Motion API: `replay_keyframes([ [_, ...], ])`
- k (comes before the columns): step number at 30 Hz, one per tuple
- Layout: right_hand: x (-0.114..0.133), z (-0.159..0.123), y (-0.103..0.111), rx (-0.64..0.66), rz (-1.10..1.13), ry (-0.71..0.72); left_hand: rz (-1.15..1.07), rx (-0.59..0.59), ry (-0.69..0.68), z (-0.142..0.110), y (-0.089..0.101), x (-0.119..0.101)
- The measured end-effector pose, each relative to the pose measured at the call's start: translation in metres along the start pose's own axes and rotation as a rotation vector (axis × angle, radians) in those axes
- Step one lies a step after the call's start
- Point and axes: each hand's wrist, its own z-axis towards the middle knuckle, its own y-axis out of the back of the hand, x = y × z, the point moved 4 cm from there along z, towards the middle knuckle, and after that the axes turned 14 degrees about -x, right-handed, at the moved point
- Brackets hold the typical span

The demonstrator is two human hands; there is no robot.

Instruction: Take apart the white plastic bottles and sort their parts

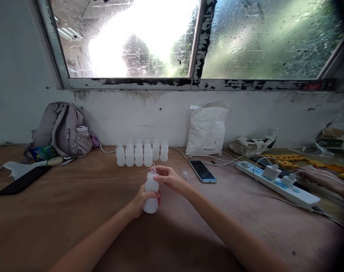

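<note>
Near the frame's centre, a white bottle (151,196) standing upright on the brown table (75,211), gripped around its body by the left hand (142,202), fingers wrapped from the left side. At the bottle's top, the right hand (168,178) pinching the cap (153,170) between thumb and fingertips, so grasping too. Both forearms entering from the bottom edge and meeting at the bottle. Just right of the right hand, a small clear cap (184,175) lying on the table, apart from the fingers. Behind the hands, toward the wall, a cluster of like bottles (142,153) standing close together in two short rows. Right of centre, a phone (202,171) lying flat with screen up, near a white bag (207,129) leaning against the wall. Farther right, a power strip (299,194) running diagonally with white chargers (270,172) plugged in and cables (217,160) trailing toward the phone. At left, a grey backpack (60,128) against the wall with a flask (82,130) in its side pocket, and a dark flat tablet (24,180) lying before it. Across the top of the frame, a rain-spotted window (268,37) with a peeling frame.
</note>
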Motion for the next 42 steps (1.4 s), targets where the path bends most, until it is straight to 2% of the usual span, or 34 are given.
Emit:
replay_keyframes([
  [4,0.004,-0.006,-0.003,0.144,0.134,-0.101,-0.253,0.222,0.224,-0.007,-0.003,0.003],
  [7,0.007,-0.008,-0.005,0.218,0.198,-0.140,-0.408,0.422,0.335,-0.014,-0.009,0.000],
  [9,0.006,-0.008,-0.006,0.199,0.177,-0.129,-0.428,0.478,0.365,-0.017,-0.012,-0.001],
  [10,0.006,-0.007,-0.005,0.171,0.146,-0.118,-0.402,0.457,0.356,-0.017,-0.013,0.000],
  [12,0.002,-0.005,-0.005,0.087,0.054,-0.090,-0.257,0.316,0.268,-0.012,-0.010,0.002],
  [16,-0.006,0.002,0.000,-0.122,-0.137,0.039,0.298,-0.201,-0.145,0.004,0.007,-0.004],
  [18,-0.008,0.004,0.001,-0.143,-0.137,0.085,0.476,-0.382,-0.307,0.007,0.013,-0.012],
  [19,-0.009,0.005,0.001,-0.121,-0.096,0.077,0.495,-0.412,-0.327,0.008,0.015,-0.014],
  [21,-0.009,0.005,0.000,-0.061,0.036,0.031,0.398,-0.340,-0.227,0.009,0.015,-0.015],
  [22,-0.009,0.004,0.000,-0.039,0.103,0.001,0.301,-0.247,-0.129,0.008,0.014,-0.013],
  [25,-0.005,0.001,-0.001,0.015,0.221,-0.058,-0.035,0.134,0.155,0.001,0.005,-0.008],
  [27,-0.003,-0.002,-0.004,0.072,0.225,-0.089,-0.219,0.311,0.242,-0.004,0.002,-0.007],
  [30,-0.001,-0.006,-0.008,0.149,0.210,-0.121,-0.350,0.414,0.289,-0.006,0.002,-0.005],
  [35,0.003,-0.009,-0.010,0.180,0.291,-0.122,-0.379,0.499,0.308,-0.008,-0.001,-0.004],
  [38,-0.001,-0.006,-0.007,0.102,0.206,-0.116,-0.280,0.369,0.270,-0.007,0.000,-0.002],
  [40,-0.004,-0.003,-0.003,0.026,0.128,-0.103,-0.129,0.180,0.177,-0.003,0.002,-0.001],
  [42,-0.007,0.001,0.001,-0.038,0.063,-0.065,0.087,-0.058,0.001,0.003,0.008,-0.005],
])
